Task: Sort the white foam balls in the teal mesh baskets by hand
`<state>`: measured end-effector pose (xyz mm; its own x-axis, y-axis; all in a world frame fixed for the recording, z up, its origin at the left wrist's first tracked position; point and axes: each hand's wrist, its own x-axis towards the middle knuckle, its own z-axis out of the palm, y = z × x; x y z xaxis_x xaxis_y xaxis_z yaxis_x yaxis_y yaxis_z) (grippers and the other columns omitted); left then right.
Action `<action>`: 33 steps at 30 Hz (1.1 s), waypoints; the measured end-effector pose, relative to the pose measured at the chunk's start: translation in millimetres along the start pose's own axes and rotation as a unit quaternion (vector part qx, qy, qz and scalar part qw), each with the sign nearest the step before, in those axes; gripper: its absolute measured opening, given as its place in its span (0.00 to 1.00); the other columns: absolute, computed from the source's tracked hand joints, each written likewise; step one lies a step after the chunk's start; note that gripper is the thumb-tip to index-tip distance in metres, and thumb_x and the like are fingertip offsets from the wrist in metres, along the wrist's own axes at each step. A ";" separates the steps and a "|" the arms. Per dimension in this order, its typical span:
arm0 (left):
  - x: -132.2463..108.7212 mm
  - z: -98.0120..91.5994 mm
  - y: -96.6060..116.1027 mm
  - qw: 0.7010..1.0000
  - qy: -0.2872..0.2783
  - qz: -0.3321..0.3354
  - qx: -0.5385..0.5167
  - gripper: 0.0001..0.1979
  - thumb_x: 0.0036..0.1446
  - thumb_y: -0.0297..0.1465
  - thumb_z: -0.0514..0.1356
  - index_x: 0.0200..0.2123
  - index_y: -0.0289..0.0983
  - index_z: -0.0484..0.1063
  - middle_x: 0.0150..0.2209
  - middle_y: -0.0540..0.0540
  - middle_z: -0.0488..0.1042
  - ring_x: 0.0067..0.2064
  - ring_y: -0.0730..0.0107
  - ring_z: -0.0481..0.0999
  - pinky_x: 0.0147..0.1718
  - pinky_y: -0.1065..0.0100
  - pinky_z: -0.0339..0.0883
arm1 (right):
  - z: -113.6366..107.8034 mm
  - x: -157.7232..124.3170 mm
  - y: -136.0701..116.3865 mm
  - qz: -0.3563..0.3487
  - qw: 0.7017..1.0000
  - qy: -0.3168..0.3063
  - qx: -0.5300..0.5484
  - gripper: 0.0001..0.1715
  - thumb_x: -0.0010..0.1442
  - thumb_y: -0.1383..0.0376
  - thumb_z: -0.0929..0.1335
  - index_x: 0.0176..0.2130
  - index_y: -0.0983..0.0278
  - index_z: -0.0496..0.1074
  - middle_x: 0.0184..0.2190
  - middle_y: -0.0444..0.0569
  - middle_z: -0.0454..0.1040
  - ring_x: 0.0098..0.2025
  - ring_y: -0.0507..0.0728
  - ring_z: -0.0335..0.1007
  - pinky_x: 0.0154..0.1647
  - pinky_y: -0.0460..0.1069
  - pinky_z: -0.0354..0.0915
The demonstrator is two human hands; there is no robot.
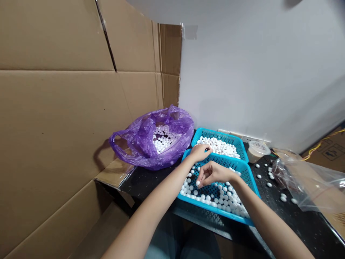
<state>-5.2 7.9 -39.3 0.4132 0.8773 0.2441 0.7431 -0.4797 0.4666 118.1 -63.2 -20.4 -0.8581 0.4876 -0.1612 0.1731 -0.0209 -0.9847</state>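
While our right hand (214,173) pinches one white ball (198,183) between thumb and fingertips, low over the near basket (205,206), we do best with a light grip, since something so small and round could pop out of a hard squeeze. Our left hand (199,153) lies where the two rims meet, its fingers reaching toward the heaped balls (221,146) in the far basket (215,133); whether they grip anything, we cannot tell. Steady forearms should spare us spills onto the worktop (269,201).
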 end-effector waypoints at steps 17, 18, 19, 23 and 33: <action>0.7 -3.5 3.2 1.000 0.002 0.000 -0.004 0.14 0.53 0.38 0.50 0.35 0.40 0.72 0.37 0.50 0.74 0.40 0.68 0.71 0.39 0.69 0.61 | -71.0 -10.1 33.0 -0.101 0.742 0.659 -0.066 0.21 0.43 0.54 0.70 0.31 0.69 0.70 0.29 0.54 0.75 0.32 0.58 0.72 0.36 0.52 0.68; 0.9 -3.9 3.3 1.000 0.002 -0.001 -0.006 0.14 0.53 0.38 0.50 0.35 0.39 0.72 0.38 0.50 0.74 0.40 0.68 0.71 0.39 0.69 0.61 | -72.1 -12.9 32.8 -0.086 0.726 0.676 -0.089 0.20 0.43 0.54 0.69 0.30 0.69 0.70 0.29 0.54 0.75 0.32 0.58 0.72 0.36 0.52 0.67; 1.1 -4.3 3.4 1.000 0.000 -0.001 -0.007 0.14 0.53 0.38 0.51 0.35 0.39 0.72 0.38 0.50 0.74 0.40 0.68 0.71 0.39 0.69 0.61 | -72.8 -15.7 32.1 -0.068 0.710 0.691 -0.120 0.19 0.44 0.55 0.69 0.30 0.68 0.70 0.29 0.54 0.75 0.33 0.58 0.72 0.36 0.52 0.66; 2.4 -4.6 2.7 1.000 0.002 0.007 -0.006 0.14 0.54 0.38 0.50 0.34 0.38 0.72 0.36 0.49 0.74 0.39 0.68 0.71 0.39 0.69 0.61 | -73.9 -22.7 30.6 0.008 0.669 0.706 -0.233 0.14 0.48 0.59 0.66 0.32 0.66 0.71 0.31 0.52 0.74 0.34 0.58 0.71 0.37 0.51 0.64; 4.2 -4.3 1.3 1.000 0.005 0.016 -0.009 0.13 0.54 0.37 0.50 0.33 0.39 0.72 0.36 0.49 0.74 0.38 0.68 0.71 0.38 0.69 0.61 | -61.4 -12.2 23.3 -0.106 0.725 0.585 -0.348 0.15 0.53 0.58 0.62 0.35 0.66 0.69 0.35 0.53 0.70 0.36 0.56 0.67 0.36 0.50 0.63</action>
<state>-4.8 11.1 -34.0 0.4320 0.8613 0.2674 0.7193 -0.5079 0.4740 162.3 -16.1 -37.3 0.0256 0.8313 0.5552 0.6484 0.4089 -0.6422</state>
